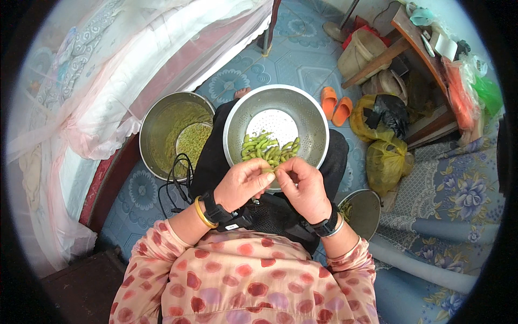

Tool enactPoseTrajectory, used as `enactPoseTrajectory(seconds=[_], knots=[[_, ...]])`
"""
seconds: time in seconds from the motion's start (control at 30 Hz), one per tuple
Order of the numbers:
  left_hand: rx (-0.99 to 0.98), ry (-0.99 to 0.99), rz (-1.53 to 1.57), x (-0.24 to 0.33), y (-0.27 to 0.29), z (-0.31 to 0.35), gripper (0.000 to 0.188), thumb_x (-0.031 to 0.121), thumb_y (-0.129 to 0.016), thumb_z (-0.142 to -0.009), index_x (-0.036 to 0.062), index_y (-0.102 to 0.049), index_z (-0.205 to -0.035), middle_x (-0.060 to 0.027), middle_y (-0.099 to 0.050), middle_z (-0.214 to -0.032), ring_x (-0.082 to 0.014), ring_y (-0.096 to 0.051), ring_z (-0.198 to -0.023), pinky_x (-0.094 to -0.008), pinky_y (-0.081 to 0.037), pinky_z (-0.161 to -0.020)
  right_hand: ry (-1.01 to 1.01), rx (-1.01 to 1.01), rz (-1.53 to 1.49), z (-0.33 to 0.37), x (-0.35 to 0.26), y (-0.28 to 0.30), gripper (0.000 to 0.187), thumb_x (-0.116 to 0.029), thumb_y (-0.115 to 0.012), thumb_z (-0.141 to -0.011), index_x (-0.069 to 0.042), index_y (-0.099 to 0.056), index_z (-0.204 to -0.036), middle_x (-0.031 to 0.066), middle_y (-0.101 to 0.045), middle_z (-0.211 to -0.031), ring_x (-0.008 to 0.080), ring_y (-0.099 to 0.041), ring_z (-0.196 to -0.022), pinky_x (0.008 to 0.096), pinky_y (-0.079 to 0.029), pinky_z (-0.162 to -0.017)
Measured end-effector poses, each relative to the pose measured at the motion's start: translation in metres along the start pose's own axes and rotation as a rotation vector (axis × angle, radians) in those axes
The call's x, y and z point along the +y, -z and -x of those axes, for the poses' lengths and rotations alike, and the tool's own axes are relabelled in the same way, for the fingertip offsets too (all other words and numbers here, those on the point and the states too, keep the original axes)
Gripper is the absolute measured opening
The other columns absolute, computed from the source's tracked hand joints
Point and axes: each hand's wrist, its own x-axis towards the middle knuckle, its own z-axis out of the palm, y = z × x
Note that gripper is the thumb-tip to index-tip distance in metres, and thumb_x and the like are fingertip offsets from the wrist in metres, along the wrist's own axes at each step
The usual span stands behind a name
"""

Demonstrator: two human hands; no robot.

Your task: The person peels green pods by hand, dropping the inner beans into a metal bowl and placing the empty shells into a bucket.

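Shelling looks underway — left hand (241, 183) and right hand (302, 181), fingertips closed, pinch a pod (268, 170); splitting likely needs thumb pressure.

Silvery round perforated metal colander (315, 121) on a black-trousered lap (339, 156)

Green bean pods (263, 147) lie in the colander's near half. To its left, a silvery round metal pot (155, 129) holding loose green beans (194, 139) stands beside a white-netted bed (81, 162). Right of the colander, orange open-backed clogs (341, 112) sit on the blue tiled floor (299, 40); nearer, beside the lap, a round grey metal pail (368, 216).
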Motion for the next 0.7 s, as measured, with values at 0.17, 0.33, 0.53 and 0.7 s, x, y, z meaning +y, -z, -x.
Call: enactPoseTrajectory(seconds=[0.17,0.33,0.53,0.7], knots=[[0.009,0.061,-0.119,0.005,0.007,-0.002,0.016,0.019,-0.055,-0.089,0.0023,-0.054,-0.088,0.0038,-0.049,-0.067,-0.0035,-0.044,-0.056,-0.0187,-0.038,-0.050,0.071,-0.020,0.082,-0.005,0.004,0.001,0.010,-0.009,-0.058,-0.084,0.001,-0.057,-0.084,0.0073,-0.057,-0.067,0.0123,-0.055,-0.056,0.0246,-0.045,-0.052],[0.001,-0.003,-0.312,0.004,0.008,-0.005,0.013,0.015,-0.052,-0.089,0.0024,-0.054,-0.088,0.0057,-0.044,-0.068,-0.0036,-0.039,-0.058,-0.0193,-0.034,-0.052,-0.065,-0.118,0.003,-0.006,0.008,0.006,0.012,-0.011,-0.055,-0.088,0.001,-0.057,-0.088,0.0020,-0.056,-0.066,0.0078,-0.054,-0.057,0.0216,-0.044,-0.052],[0.100,-0.012,-0.565,0.004,0.002,-0.008,0.013,0.011,-0.054,-0.082,-0.0010,-0.053,-0.087,-0.0105,-0.052,-0.067,-0.0160,-0.048,-0.056,-0.0292,-0.041,-0.053,0.036,-0.120,0.061,-0.012,0.022,0.003,0.011,-0.010,-0.055,-0.088,0.001,-0.057,-0.086,0.0030,-0.056,-0.066,0.0078,-0.053,-0.056,0.0219,-0.044,-0.052],[0.143,-0.014,-0.625,0.001,-0.004,-0.012,0.014,0.008,-0.050,-0.081,-0.0012,-0.053,-0.091,-0.0108,-0.050,-0.068,-0.0173,-0.048,-0.059,-0.0295,-0.041,-0.056,0.096,-0.088,0.047,-0.014,0.023,0.005,0.006,-0.005,-0.059,-0.080,0.000,-0.057,-0.082,0.0129,-0.056,-0.071,0.0262,-0.056,-0.064,0.0331,-0.045,-0.058]])
